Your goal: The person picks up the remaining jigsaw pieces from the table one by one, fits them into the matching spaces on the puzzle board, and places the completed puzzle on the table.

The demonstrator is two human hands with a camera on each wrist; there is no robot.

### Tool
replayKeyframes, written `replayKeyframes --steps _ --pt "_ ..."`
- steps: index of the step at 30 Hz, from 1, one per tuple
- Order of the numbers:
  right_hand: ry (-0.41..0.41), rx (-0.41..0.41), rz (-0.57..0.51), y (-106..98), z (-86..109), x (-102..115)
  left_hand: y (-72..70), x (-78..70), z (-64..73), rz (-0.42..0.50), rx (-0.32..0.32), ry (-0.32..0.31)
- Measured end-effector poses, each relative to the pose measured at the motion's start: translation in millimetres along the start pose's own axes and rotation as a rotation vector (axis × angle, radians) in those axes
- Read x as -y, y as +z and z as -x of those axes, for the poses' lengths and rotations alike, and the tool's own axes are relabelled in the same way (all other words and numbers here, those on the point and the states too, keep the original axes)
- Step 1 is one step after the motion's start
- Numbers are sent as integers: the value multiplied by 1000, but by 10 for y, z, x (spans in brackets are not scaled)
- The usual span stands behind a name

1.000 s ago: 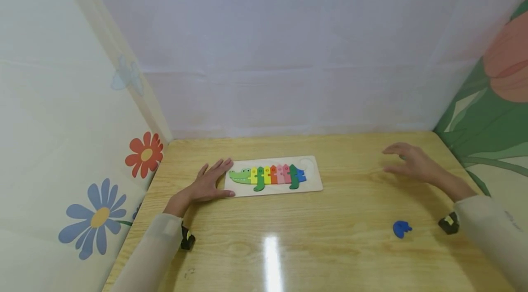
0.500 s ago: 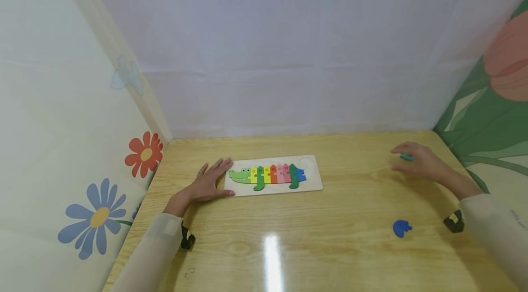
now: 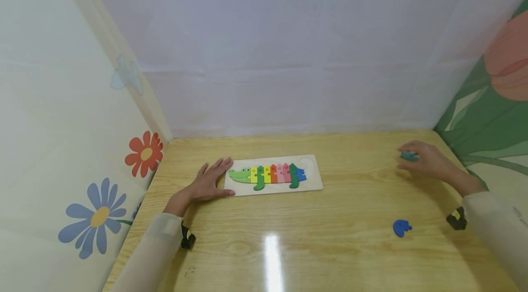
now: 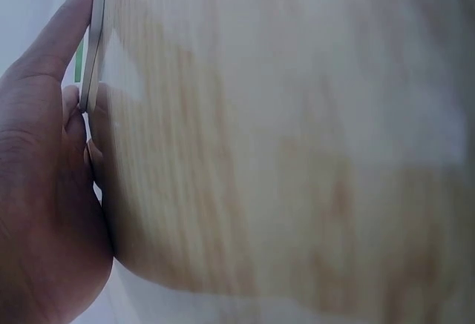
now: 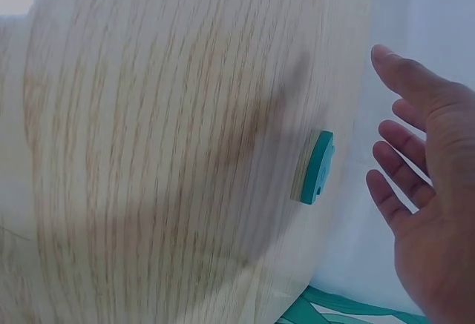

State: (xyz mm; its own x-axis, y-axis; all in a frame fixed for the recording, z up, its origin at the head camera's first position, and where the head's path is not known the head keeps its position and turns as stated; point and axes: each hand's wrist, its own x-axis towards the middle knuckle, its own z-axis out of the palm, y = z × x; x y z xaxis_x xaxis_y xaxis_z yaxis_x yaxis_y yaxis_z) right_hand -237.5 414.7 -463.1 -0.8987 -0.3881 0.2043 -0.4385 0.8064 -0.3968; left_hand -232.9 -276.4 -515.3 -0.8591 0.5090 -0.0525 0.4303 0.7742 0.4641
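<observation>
A wooden puzzle board (image 3: 315,179) lies toward the back of the table, with a crocodile of coloured pieces (image 3: 268,175) set in it. A pale, curled tail outline shows at the board's right end. My left hand (image 3: 208,183) rests at the left end, fingers and thumb spread along its corners. Over on the right, my right hand (image 3: 426,161) hovers with its fingers apart above a teal puzzle piece (image 5: 319,168), which lies flat on the table. In the right wrist view, a gap separates fingertips and piece.
A blue puzzle piece (image 3: 401,228) lies on the wooden table (image 3: 330,246) nearer the front right. Pale cloth (image 3: 264,76) hangs along the back edge, with flower-printed cloth at both sides. A dark wrist camera (image 3: 457,218) sits under the right sleeve.
My right hand has shifted to the right, and the teal piece beneath it has come into fuller view. The left hand and the board have stayed in place.
</observation>
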Motion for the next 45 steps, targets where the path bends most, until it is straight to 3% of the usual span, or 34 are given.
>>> replayKeyframes --steps 13,19,26,45 --pt "75 49 -13 -32 12 -150 -11 -25 5 5 0 -7" --pt "78 31 17 -23 -3 -188 2 -7 4 1 -3 -7" --pt "140 81 61 -27 -8 -230 10 0 13 1 3 -11" --pt "203 118 23 13 8 -396 11 2 -2 -7 13 -26"
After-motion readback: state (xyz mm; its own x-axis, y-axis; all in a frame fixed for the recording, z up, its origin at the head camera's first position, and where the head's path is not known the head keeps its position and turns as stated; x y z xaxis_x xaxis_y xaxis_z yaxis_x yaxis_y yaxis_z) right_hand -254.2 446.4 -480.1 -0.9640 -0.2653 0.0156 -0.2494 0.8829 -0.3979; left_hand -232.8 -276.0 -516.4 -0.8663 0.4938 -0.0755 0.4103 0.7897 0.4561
